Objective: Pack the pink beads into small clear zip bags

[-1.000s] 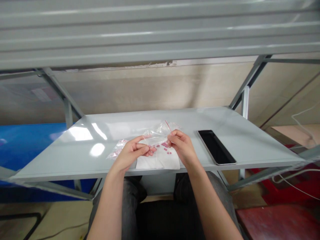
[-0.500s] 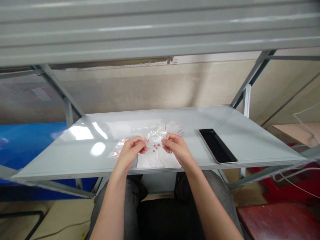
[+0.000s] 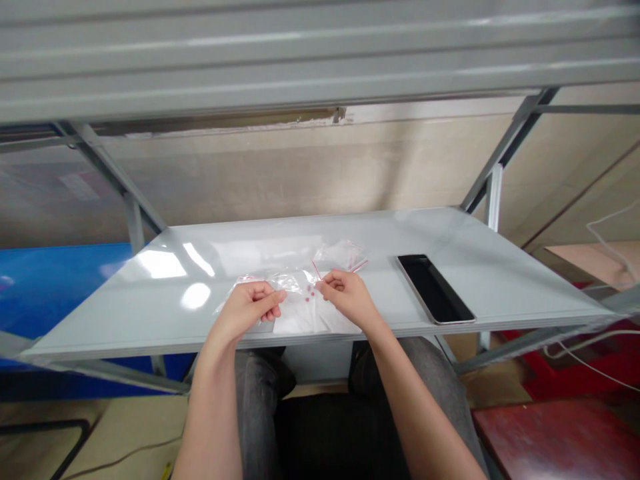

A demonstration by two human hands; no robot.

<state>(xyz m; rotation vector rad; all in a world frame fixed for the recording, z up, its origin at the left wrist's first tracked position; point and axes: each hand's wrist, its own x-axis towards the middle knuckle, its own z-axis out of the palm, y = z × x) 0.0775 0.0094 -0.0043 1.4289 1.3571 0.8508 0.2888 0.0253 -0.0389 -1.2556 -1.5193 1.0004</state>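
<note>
My left hand is closed in a pinch, its fingertips at the crumpled clear plastic bag between my hands. My right hand pinches too, at the lower end of a thin red strip on a clear zip bag. Several small dark red pieces lie between my fingertips, above a white sheet. More clear plastic with reddish marks lies behind my left hand, partly hidden. Whether a small piece is inside either pinch is hidden.
A black tablet-like device lies on the grey table to the right. Metal struts rise at the back corners, and a ribbed grey panel hangs above. A blue surface is beyond the left edge.
My left hand has moved left and slightly down, away from my right hand, and the clear plastic shows further left. My right hand shifted slightly left; the red strip now tilts left.
</note>
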